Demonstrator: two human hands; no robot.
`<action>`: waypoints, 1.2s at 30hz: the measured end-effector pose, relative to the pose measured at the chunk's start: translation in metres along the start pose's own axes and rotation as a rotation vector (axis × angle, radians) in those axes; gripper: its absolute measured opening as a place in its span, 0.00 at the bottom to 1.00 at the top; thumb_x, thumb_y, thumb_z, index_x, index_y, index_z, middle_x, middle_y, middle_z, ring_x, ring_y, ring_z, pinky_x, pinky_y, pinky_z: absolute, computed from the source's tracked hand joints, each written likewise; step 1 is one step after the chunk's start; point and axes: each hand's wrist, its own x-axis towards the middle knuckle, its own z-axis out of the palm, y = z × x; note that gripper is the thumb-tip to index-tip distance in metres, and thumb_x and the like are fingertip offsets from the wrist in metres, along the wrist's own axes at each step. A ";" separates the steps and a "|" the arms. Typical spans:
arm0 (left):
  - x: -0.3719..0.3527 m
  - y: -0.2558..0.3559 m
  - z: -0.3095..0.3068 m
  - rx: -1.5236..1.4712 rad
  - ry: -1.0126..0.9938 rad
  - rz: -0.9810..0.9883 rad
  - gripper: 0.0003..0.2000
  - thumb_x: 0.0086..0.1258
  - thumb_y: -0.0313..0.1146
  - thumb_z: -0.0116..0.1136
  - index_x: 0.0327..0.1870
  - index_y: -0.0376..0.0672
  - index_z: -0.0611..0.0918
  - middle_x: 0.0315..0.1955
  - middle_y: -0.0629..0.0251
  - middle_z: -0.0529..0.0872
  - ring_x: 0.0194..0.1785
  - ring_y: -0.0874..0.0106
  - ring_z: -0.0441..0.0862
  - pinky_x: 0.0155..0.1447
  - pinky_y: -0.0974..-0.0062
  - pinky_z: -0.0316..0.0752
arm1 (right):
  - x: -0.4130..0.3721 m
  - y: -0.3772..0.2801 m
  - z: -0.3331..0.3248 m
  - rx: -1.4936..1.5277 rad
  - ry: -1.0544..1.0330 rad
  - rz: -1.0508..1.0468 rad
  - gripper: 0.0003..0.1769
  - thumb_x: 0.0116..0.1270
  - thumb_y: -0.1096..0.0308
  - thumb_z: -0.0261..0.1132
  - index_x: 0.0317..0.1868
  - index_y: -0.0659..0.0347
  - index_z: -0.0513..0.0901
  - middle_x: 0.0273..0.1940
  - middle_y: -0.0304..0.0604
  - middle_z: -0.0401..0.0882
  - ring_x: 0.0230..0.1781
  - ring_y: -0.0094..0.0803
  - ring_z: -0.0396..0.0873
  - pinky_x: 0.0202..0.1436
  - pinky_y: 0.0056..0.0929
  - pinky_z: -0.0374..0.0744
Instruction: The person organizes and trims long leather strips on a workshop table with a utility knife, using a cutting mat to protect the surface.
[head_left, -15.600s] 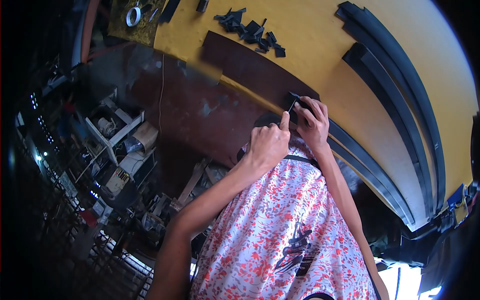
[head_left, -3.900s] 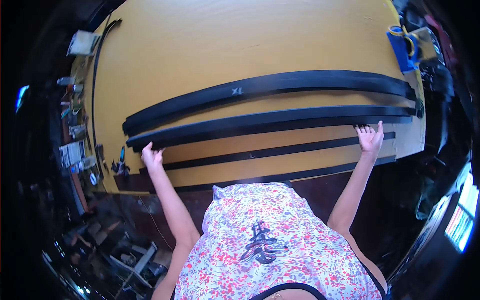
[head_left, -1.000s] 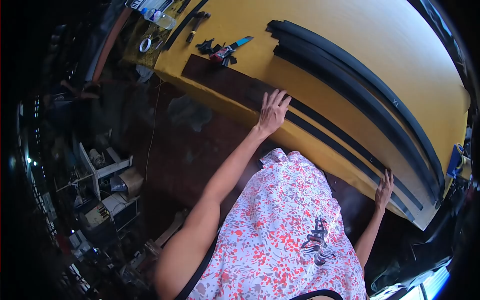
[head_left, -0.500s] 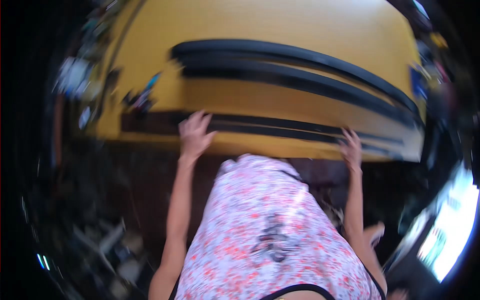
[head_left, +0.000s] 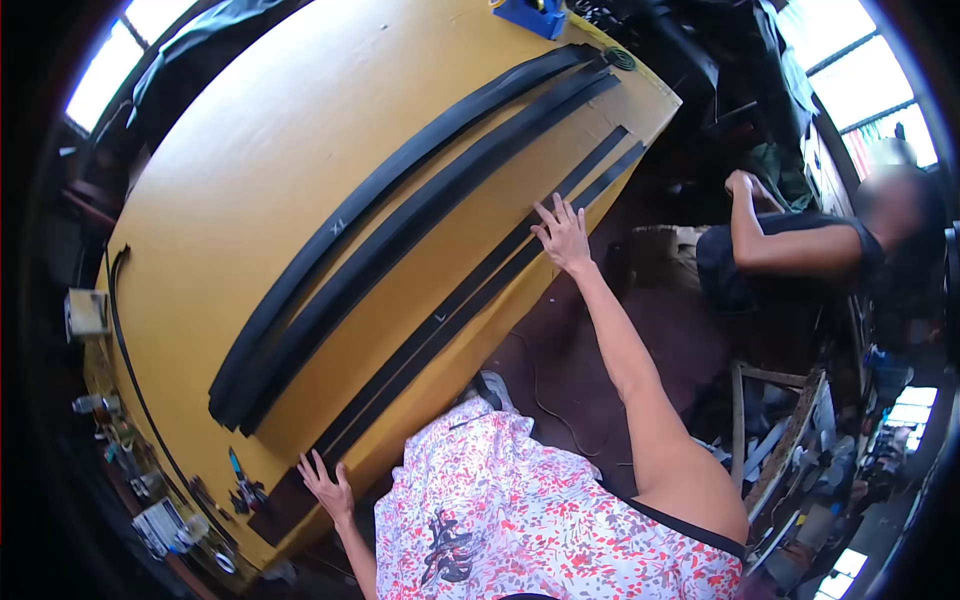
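Two narrow flat black strips (head_left: 440, 320) lie side by side along the front edge of the yellow table (head_left: 250, 160), with a pale "L" mark on them. My left hand (head_left: 326, 486) rests at their near-left end, fingers spread. Farther along, my right hand (head_left: 563, 237) lies over the strips, its fingers also stretched apart. Neither hand is closed round anything. Beyond the strips lie two wider, curved black bundles of strips; the outer bundle (head_left: 337, 228) is marked "XL", and the inner bundle (head_left: 450, 182) runs alongside it.
Pliers or cutters with a teal handle (head_left: 236, 462) lie at the table's left end, near a long black cord (head_left: 130, 355). A blue tape dispenser (head_left: 532, 16) stands at the far edge. To the right sits another person (head_left: 800, 245), near a wooden frame (head_left: 785, 440).
My view has swung, so the table and strips now slant up to the right and the other person shows. Both hands remain at the narrow strips, fingers spread.
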 end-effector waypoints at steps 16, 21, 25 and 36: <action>0.004 0.014 -0.012 0.013 -0.106 -0.109 0.34 0.62 0.34 0.61 0.71 0.43 0.64 0.74 0.49 0.53 0.74 0.43 0.50 0.75 0.54 0.50 | 0.083 0.065 0.027 0.129 0.317 0.631 0.40 0.71 0.40 0.48 0.74 0.58 0.56 0.73 0.71 0.43 0.75 0.60 0.44 0.75 0.58 0.44; 0.007 0.027 -0.019 -0.006 -0.104 -0.121 0.37 0.60 0.33 0.62 0.72 0.41 0.62 0.73 0.46 0.55 0.74 0.43 0.52 0.75 0.54 0.51 | 0.087 0.062 0.033 0.043 0.357 0.622 0.41 0.70 0.38 0.47 0.74 0.56 0.57 0.74 0.67 0.42 0.75 0.60 0.42 0.74 0.63 0.41; 0.007 0.025 -0.018 -0.034 -0.054 -0.075 0.38 0.58 0.31 0.64 0.71 0.40 0.62 0.71 0.44 0.57 0.72 0.45 0.55 0.74 0.56 0.52 | 0.086 0.051 0.023 0.058 0.354 0.642 0.42 0.69 0.36 0.47 0.74 0.56 0.56 0.74 0.68 0.41 0.76 0.60 0.42 0.74 0.63 0.41; 0.004 0.028 0.029 0.476 0.495 0.055 0.25 0.65 0.49 0.61 0.56 0.41 0.79 0.54 0.47 0.79 0.51 0.45 0.79 0.53 0.55 0.76 | 0.086 0.049 0.026 0.079 0.372 0.660 0.43 0.68 0.39 0.50 0.75 0.57 0.55 0.75 0.65 0.38 0.76 0.57 0.40 0.74 0.63 0.42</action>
